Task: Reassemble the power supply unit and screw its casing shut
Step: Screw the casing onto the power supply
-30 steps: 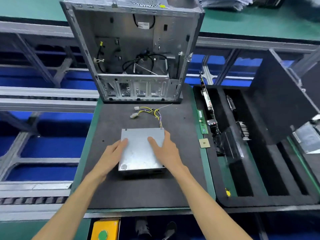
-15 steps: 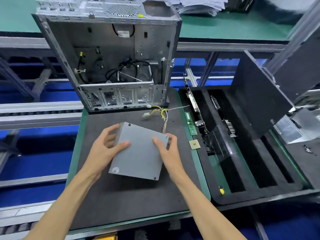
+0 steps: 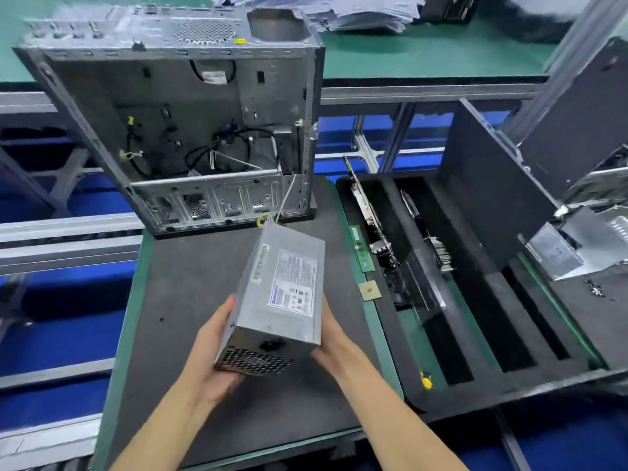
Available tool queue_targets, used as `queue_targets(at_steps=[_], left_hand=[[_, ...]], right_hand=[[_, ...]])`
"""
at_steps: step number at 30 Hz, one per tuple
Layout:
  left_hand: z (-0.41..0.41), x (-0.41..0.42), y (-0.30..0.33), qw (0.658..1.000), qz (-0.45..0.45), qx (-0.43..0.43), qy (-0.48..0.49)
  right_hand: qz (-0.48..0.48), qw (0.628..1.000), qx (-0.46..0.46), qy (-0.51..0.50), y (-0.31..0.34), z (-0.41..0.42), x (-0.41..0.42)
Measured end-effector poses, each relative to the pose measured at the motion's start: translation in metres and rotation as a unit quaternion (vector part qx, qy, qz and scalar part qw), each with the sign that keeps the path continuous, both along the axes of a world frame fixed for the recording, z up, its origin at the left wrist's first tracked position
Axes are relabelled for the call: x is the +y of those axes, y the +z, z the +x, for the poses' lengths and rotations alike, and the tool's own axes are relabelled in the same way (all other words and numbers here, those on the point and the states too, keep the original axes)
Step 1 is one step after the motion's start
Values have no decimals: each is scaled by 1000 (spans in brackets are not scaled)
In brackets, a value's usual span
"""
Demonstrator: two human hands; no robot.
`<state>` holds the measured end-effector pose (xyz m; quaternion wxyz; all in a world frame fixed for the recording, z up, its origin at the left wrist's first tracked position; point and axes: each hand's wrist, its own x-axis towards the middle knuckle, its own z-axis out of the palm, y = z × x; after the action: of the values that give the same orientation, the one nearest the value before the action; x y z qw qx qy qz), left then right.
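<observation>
The power supply unit [image 3: 283, 294], flat on the dark mat [image 3: 183, 300] 1 s ago, is now lifted at frame centre and turned label-up, vent grille toward the camera. It is cradled underneath by the left hand [image 3: 212, 355], fingers curled; the right hand [image 3: 334, 341] grips its right side.

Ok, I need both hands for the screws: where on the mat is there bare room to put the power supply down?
Bare mat lies left of the power supply, between the open computer case and the near edge, and below the two hands. The right strip is crowded: a memory stick and a processor chip lie beside the foam tray.
</observation>
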<state>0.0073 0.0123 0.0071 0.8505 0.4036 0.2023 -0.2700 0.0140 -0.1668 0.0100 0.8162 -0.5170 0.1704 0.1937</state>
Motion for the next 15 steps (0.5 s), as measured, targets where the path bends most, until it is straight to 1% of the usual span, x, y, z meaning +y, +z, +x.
queue_targets(at_steps=[1,2,3,4,5,7,8,9,11,12,14,15], left_hand=[[1,-3,0,1000,-3,-3,-4],[3,-4,2,1000,13,-12,-14],[6,-3,3,998,52,-27,-31],[10,-1,8,990,117,-43,-58],[13,1,14,974,197,-57,-93],[17,3,22,922,347,-88,-149],[19,3,25,896,400,-117,-156],[21,3,26,874,436,-156,-146],[23,4,33,849,466,-221,-113],[25,6,38,851,457,-241,-98],[29,7,58,885,388,-238,-102],[31,8,65,897,358,-227,-122]], right_hand=[[2,1000,-9,-4,3,1,3],[-13,1000,-16,-15,5,0,6],[-8,1000,-8,-26,3,0,5],[-5,999,-3,-33,1,-2,5],[-12,999,-2,-49,-3,-9,4],[-15,992,39,-118,-10,-19,2],[-11,989,69,-131,-14,-18,2],[29,987,91,-130,-19,-17,0],[67,987,70,-127,-23,-16,-2],[60,988,78,-118,-18,-14,0],[48,993,47,-95,-13,-2,6],[18,996,38,-83,-12,3,8]])
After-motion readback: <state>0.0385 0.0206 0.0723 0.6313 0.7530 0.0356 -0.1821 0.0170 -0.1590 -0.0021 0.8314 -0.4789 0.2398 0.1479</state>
